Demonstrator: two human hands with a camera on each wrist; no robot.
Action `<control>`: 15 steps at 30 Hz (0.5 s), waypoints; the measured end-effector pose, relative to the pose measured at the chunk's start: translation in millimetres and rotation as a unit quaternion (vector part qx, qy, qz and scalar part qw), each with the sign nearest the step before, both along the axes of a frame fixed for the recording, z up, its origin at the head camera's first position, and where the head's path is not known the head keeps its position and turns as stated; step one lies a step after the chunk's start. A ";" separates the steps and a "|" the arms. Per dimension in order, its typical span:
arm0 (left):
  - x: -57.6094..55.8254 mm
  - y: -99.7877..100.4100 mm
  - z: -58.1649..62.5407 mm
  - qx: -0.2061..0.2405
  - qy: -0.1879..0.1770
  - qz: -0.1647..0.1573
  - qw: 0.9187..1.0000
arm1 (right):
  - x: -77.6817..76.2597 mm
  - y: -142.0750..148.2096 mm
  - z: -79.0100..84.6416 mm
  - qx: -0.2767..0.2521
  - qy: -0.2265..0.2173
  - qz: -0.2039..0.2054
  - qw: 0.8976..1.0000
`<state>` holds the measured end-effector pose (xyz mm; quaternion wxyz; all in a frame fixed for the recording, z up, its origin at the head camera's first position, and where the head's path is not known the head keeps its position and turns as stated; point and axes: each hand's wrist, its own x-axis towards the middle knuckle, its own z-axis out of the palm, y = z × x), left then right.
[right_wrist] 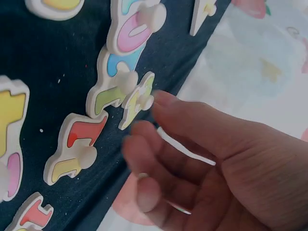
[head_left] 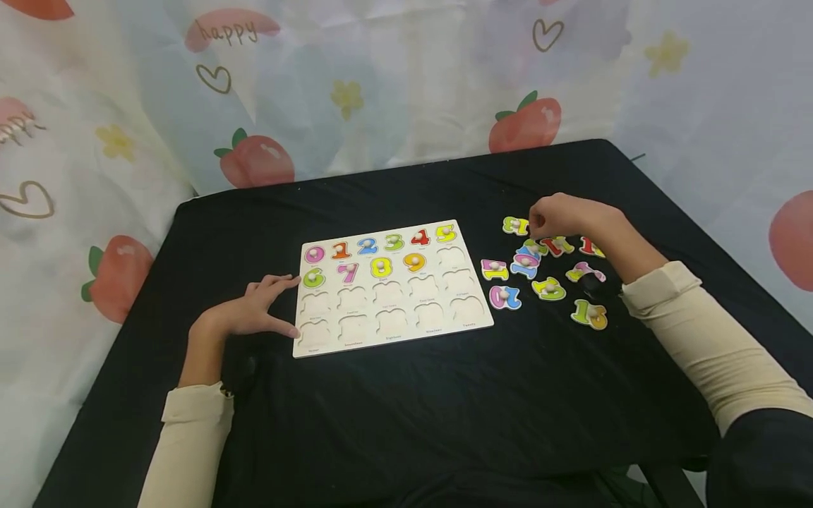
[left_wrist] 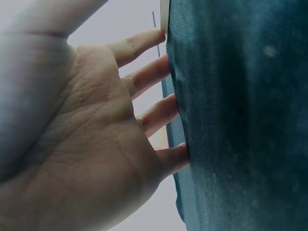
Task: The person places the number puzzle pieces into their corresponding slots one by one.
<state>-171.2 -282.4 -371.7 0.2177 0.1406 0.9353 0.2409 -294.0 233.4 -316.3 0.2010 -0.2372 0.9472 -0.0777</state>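
A pale wooden number puzzle board (head_left: pixel 394 339) lies on the black table. Its upper two rows hold coloured number pieces; bare recesses show below. My left hand (head_left: pixel 257 307) is at the board's left side, thumb and fingers spread, fingertips right at the edge. The left wrist view shows the open palm (left_wrist: pixel 96 130). My right hand (head_left: pixel 562 215) is over the loose pieces right of the board. In the right wrist view, its fingers (right_wrist: pixel 180 113) are loosely bent, with the thumb tip right by the knob of a green and yellow number piece (right_wrist: pixel 137 103).
Several loose pieces lie around the right hand, among them a pink and blue 20 (head_left: pixel 504 298), a green and orange 16 (head_left: pixel 589 315) and a yellow and green piece (head_left: pixel 515 226). Some overlap. A patterned cloth backdrop (head_left: pixel 406 85) hangs behind the table (head_left: pixel 394 423).
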 end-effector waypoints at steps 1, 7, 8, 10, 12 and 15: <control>-0.2 -0.5 0.3 -0.001 0.001 0.001 1.000 | 1.2 -0.3 0.1 0.002 -0.012 0.002 1.000; 0.1 -0.8 0.9 0.004 -0.002 0.000 1.000 | 8.6 -1.7 -2.0 0.002 -0.054 0.006 0.999; 0.4 -0.7 0.9 0.004 -0.002 -0.001 1.000 | 9.3 -1.8 -3.0 0.000 -0.055 0.006 0.998; 1.0 -0.2 1.1 0.005 -0.001 -0.001 1.000 | 10.4 -1.8 -5.1 -0.002 -0.054 0.003 0.999; 1.4 0.3 1.6 0.005 0.000 -0.002 1.000 | 10.7 -1.9 -7.2 0.000 -0.056 -0.004 0.998; 1.7 0.9 2.3 0.005 0.000 -0.003 1.000 | 10.6 -1.9 -9.5 0.008 -0.059 -0.012 0.998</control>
